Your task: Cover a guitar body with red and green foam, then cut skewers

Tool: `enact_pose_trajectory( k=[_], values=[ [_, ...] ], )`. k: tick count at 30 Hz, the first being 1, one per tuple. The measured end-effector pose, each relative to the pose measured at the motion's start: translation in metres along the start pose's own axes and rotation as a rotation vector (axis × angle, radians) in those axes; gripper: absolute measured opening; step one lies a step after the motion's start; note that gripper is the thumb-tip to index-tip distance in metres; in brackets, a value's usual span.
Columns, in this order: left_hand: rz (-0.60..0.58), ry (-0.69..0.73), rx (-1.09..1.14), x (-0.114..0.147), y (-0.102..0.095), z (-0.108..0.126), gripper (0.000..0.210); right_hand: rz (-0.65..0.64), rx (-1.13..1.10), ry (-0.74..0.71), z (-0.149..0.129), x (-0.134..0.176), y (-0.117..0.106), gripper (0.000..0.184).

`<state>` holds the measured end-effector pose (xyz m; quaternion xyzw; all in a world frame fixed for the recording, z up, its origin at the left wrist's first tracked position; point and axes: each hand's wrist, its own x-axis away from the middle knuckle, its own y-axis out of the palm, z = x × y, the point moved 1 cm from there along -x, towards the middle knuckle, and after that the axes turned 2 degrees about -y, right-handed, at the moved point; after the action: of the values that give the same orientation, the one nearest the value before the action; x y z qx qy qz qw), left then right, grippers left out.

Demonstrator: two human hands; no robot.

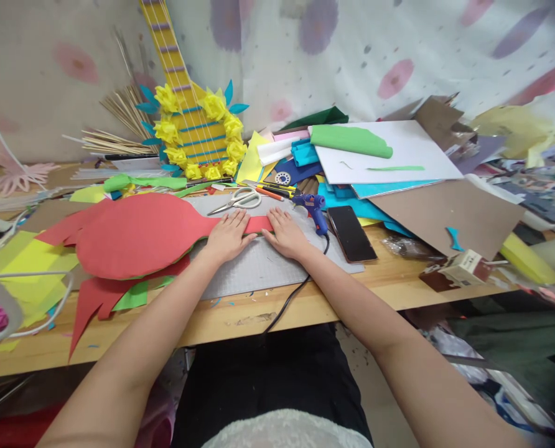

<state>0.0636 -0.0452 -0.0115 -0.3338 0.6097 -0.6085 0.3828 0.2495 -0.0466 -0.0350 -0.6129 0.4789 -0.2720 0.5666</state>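
A red paper-covered cutout (140, 233) with a rounded body and a narrow neck lies flat on the table, green showing along its lower edge. My left hand (228, 235) rests flat on the neck near where it meets the body. Farther along, near the neck's right end, my right hand (284, 231) presses down with fingers stretched out. Both palms face down on the grey cutting mat (240, 274) side. Just beyond my hands are scissors (242, 198) with pale handles. A blue glue gun (315, 211) lies right of my right hand, beside a dark phone (351, 233).
A yellow paper guitar (198, 134) with yellow flowers leans at the back wall. White board (384, 149) and brown cardboard (450, 211) are stacked at right, near a small carton (468, 267). Yellow paper sheets (35, 274) lie at left. A black cord (289, 298) crosses the front edge.
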Motion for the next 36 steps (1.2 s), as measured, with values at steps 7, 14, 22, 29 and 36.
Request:
enact_pose_trajectory(
  k=[7,14,22,29,36],
  values=[
    [0.007,0.005,-0.019,-0.001,0.003,0.000,0.063,-0.021,-0.019,-0.160,-0.018,-0.018,0.001,0.060],
    [-0.005,-0.016,-0.017,0.000,0.001,0.002,0.059,-0.036,-0.041,-0.130,-0.017,-0.021,0.008,0.058],
    [0.072,-0.033,-0.029,0.000,0.008,0.000,0.057,-0.044,0.006,-0.178,-0.016,-0.019,0.006,0.059],
    [0.026,-0.040,-0.033,-0.003,0.003,0.001,0.055,-0.026,-0.017,-0.204,-0.015,-0.021,0.003,0.055],
    [-0.029,-0.048,0.038,-0.007,-0.008,-0.005,0.055,-0.011,-0.021,-0.183,-0.017,-0.019,0.005,0.057]
  ],
)
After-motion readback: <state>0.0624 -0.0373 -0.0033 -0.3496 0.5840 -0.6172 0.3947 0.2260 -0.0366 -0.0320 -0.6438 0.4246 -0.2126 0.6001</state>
